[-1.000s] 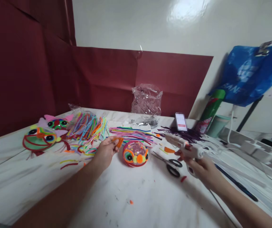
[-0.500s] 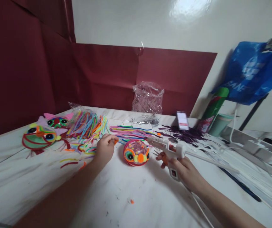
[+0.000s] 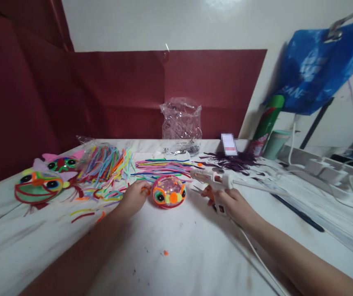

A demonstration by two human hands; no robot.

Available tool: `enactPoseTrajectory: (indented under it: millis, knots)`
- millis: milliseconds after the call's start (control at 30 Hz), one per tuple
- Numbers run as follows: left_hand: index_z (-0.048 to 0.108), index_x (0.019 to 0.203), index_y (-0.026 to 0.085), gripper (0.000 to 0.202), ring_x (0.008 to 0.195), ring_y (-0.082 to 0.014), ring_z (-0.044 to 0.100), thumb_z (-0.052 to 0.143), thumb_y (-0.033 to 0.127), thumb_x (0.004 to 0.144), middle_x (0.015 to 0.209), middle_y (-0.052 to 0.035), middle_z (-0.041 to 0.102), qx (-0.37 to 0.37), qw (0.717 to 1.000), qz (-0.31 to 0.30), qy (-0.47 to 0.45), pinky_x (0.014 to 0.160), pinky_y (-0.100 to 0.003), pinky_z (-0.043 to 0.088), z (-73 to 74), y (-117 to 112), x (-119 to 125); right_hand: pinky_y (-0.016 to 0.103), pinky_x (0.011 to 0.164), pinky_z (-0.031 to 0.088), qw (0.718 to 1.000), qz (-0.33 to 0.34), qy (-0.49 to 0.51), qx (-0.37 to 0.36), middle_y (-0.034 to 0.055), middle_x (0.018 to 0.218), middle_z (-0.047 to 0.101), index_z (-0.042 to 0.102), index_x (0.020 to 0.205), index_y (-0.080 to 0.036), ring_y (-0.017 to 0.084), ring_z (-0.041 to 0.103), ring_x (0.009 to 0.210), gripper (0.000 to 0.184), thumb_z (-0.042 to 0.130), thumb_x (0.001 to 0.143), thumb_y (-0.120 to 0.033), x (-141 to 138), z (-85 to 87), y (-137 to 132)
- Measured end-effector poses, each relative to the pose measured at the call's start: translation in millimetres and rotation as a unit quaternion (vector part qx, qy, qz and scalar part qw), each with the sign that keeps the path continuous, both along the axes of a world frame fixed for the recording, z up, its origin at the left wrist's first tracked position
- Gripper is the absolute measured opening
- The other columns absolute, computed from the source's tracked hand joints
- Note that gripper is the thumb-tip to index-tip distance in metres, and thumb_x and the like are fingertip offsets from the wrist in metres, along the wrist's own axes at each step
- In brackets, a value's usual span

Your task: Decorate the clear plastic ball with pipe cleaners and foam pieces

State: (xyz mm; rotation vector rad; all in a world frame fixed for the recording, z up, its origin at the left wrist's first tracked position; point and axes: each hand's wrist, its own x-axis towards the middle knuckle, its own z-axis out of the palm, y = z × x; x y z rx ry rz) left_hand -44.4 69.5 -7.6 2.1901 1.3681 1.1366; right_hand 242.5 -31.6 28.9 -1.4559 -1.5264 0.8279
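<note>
My right hand (image 3: 230,204) grips a white glue gun (image 3: 215,180) whose nozzle points left toward a round clear ball with a colourful pipe-cleaner face (image 3: 168,192) on the white table (image 3: 176,255). My left hand (image 3: 134,196) is closed just left of that ball, pinching a small orange piece (image 3: 146,190) against its side. A white cord (image 3: 256,257) trails from the gun along my right forearm.
Loose coloured pipe cleaners (image 3: 108,162) lie behind the ball, with two finished faces (image 3: 39,183) at far left. A clear plastic bag (image 3: 181,119), purple strips (image 3: 234,161), a green can (image 3: 267,123), a blue bag (image 3: 314,70) and a power strip (image 3: 324,172) stand at the back and right.
My right hand has brought the glue gun leftward toward the ball, covering the scissors. My left hand closed on the orange piece and moved against the ball.
</note>
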Motion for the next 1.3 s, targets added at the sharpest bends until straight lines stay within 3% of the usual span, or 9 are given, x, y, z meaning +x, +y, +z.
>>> enactPoseTrajectory:
  millis: [133, 300, 367, 500, 600, 833, 1000, 1167, 1300]
  knots:
    - [0.067, 0.076, 0.02, 0.019, 0.082, -0.0224, 0.059, 0.05, 0.017, 0.068, 0.082, -0.0054, 0.066, 0.004, 0.999, 0.031, -0.01, 0.075, -0.034, 0.045, -1.6, 4, -2, 0.024, 0.048, 0.041, 1.0, -0.02, 0.012, -0.006, 0.0048, 0.068, 0.065, 0.066, 0.081, -0.013, 0.017, 0.057, 0.056, 0.034, 0.04, 0.074, -0.033, 3, -3.0, 5]
    - [0.06, 0.103, 0.021, 0.028, 0.109, -0.0252, 0.051, 0.05, 0.033, 0.079, 0.11, -0.009, 0.058, 0.05, 0.995, 0.058, -0.055, 0.094, -0.039, 0.038, 11.9, -9, 5, 0.025, 0.055, 0.044, 0.997, -0.05, 0.051, 0.021, 0.0059, 0.069, 0.066, 0.064, 0.075, -0.013, 0.018, 0.06, 0.063, 0.027, 0.044, 0.072, -0.031, 9, -9.1, 12]
    - [0.054, 0.112, 0.022, 0.04, 0.116, -0.0258, 0.047, 0.058, 0.035, 0.075, 0.12, -0.0088, 0.054, 0.057, 0.996, 0.028, -0.057, 0.099, -0.04, 0.036, 15.1, -18, 12, 0.025, 0.053, 0.042, 0.997, -0.057, 0.05, 0.02, 0.0049, 0.063, 0.064, 0.064, 0.073, -0.012, 0.017, 0.058, 0.059, 0.027, 0.043, 0.074, -0.03, 13, -12.1, 16]
    - [0.039, 0.13, 0.024, 0.086, 0.134, -0.0307, 0.025, 0.078, 0.032, 0.054, 0.144, -0.0104, 0.03, 0.075, 0.993, -0.067, 0.057, 0.108, -0.045, 0.024, 12.6, -32, 29, 0.023, 0.048, 0.038, 0.995, -0.058, 0.074, 0.02, 0.005, 0.06, 0.063, 0.065, 0.072, -0.01, 0.015, 0.054, 0.054, 0.029, 0.045, 0.075, -0.031, 21, -20.7, 28]
    - [0.039, 0.131, 0.027, 0.087, 0.134, -0.0309, 0.025, 0.078, 0.026, 0.053, 0.144, -0.0091, 0.03, 0.058, 0.992, -0.077, 0.085, 0.109, -0.046, 0.023, 10.2, -34, 39, 0.023, 0.048, 0.039, 0.993, -0.064, 0.096, 0.012, 0.0068, 0.064, 0.064, 0.064, 0.07, -0.009, 0.015, 0.055, 0.054, 0.029, 0.047, 0.075, -0.033, 23, -26.8, 34]
    - [0.043, 0.124, 0.023, 0.075, 0.12, -0.027, 0.046, 0.076, 0.026, 0.057, 0.128, -0.0092, 0.05, -0.06, 0.994, -0.026, -0.087, 0.101, -0.041, 0.035, 20.9, -31, 33, 0.021, 0.044, 0.041, 0.99, -0.076, 0.118, -0.002, 0.0069, 0.061, 0.065, 0.063, 0.069, -0.011, 0.014, 0.057, 0.052, 0.023, 0.047, 0.071, -0.028, 23, -30.7, 39]
    - [0.043, 0.125, 0.024, 0.079, 0.118, -0.0254, 0.048, 0.078, 0.027, 0.055, 0.126, -0.0072, 0.052, -0.099, 0.987, -0.043, -0.115, 0.098, -0.038, 0.039, 22.8, -35, 29, 0.022, 0.052, 0.048, 0.988, -0.088, 0.121, -0.026, 0.0127, 0.078, 0.069, 0.063, 0.07, -0.01, 0.017, 0.063, 0.062, 0.023, 0.047, 0.069, -0.027, 23, -29.5, 41]
    - [0.042, 0.127, 0.025, 0.082, 0.115, -0.0258, 0.05, 0.079, 0.025, 0.054, 0.126, -0.0068, 0.052, -0.104, 0.988, -0.068, -0.096, 0.097, -0.039, 0.04, 20.4, -39, 31, 0.022, 0.043, 0.039, 0.99, -0.093, 0.095, -0.045, 0.008, 0.061, 0.065, 0.065, 0.071, -0.009, 0.015, 0.057, 0.051, 0.027, 0.046, 0.069, -0.028, 22, -23.7, 35]
    - [0.041, 0.129, 0.023, 0.08, 0.115, -0.0263, 0.051, 0.077, 0.024, 0.057, 0.125, -0.0083, 0.053, -0.093, 0.986, -0.08, -0.114, 0.098, -0.039, 0.04, 15.1, -39, 31, 0.023, 0.046, 0.037, 0.991, -0.093, 0.081, -0.042, 0.0058, 0.055, 0.062, 0.065, 0.066, -0.01, 0.014, 0.053, 0.049, 0.027, 0.046, 0.068, -0.029, 18, -22.0, 30]
